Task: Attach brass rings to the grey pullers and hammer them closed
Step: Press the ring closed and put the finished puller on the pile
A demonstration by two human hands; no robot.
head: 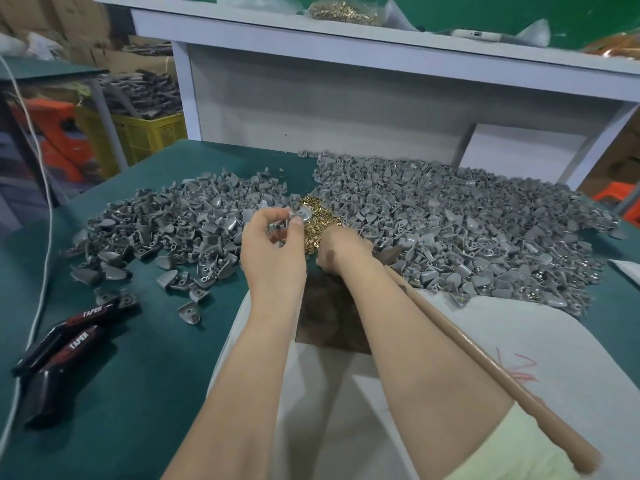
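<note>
Pinching one grey puller (298,215) between thumb and fingertips, the left grip (273,247) hovers above the green counter (138,375); the right grip (341,252) dips into the single small heap of brass rings (317,211), fingers hidden, so I cannot tell whether it holds any; one hammer (485,356) lies beside the right forearm, its head partly hidden by the wrist; two big heaps of pullers flank the rings, the left heap (166,220) and the right heap (467,230); one dark slab (329,317) lies under the forearms; two black TAPER packets (69,341) and one white cable (38,216) sit far left.
</note>
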